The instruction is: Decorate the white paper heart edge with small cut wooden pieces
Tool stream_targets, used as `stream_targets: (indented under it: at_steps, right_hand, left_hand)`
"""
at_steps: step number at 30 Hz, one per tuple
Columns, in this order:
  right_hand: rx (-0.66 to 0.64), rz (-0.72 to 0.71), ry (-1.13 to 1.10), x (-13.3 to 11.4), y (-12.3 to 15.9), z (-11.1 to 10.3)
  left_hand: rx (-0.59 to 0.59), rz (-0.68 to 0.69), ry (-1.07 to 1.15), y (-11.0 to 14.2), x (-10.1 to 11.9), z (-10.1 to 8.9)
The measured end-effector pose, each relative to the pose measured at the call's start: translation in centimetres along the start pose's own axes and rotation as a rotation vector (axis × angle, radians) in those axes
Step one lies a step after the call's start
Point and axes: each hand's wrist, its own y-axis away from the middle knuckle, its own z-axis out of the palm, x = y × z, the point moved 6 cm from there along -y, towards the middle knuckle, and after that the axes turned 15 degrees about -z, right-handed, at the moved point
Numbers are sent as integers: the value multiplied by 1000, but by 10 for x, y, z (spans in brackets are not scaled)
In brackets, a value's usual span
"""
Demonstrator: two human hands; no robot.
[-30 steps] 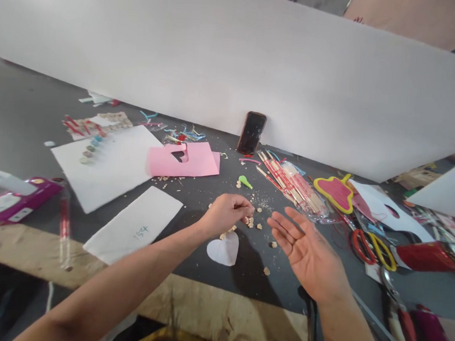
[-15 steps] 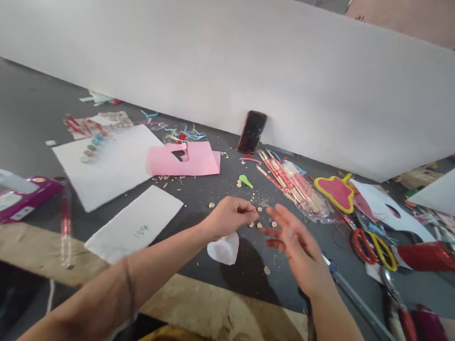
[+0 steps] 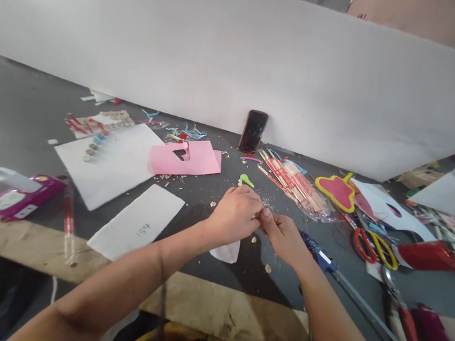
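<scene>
My left hand (image 3: 237,215) is closed in a pinch above the dark tabletop. Its fingertips meet those of my right hand (image 3: 283,238), whose thumb and fingers are also pressed together. Whatever sits between them is hidden or too small to make out. Under my left hand lies a white rounded paper piece (image 3: 227,252), partly covered. Small pale flower-like bits are scattered around, one a beige bit (image 3: 268,268) near the front. Beside my right wrist lies a blue glue gun (image 3: 320,256) with a long translucent stick. A bright green piece (image 3: 246,180) rests beyond my hands.
Pink folded paper (image 3: 185,160) and white sheets (image 3: 106,167) lie left. A phone (image 3: 254,132) leans on the white panel (image 3: 204,60). Bundled wooden sticks (image 3: 289,177), a yellow-edged pink shape (image 3: 335,192), scissors (image 3: 364,246) and a red can (image 3: 428,255) are right. A purple tool (image 3: 25,195) sits far left.
My right hand, earlier spread and apart, has moved left and closed against my left fingertips. My left hand has turned, knuckles up, and now covers more of the white paper piece.
</scene>
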Motion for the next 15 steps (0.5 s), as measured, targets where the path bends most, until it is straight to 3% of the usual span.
stream_targets:
  at_steps: [4,10,13,15]
  right_hand:
    - [-74,-82,70,-7,1,-8]
    - [-68,-32,230,-13,1,-18]
    - [11,-16,270,-16,-1,-27]
    - [135,-12,300,-18,3,-42]
  left_hand:
    - [-63,-34,26,-3,-7,-4]
    - [-256,-133,222,-6,-16,5]
    - [-368,-133,349,-6,-16,21]
    - [-384,-149,361,-7,-19,31]
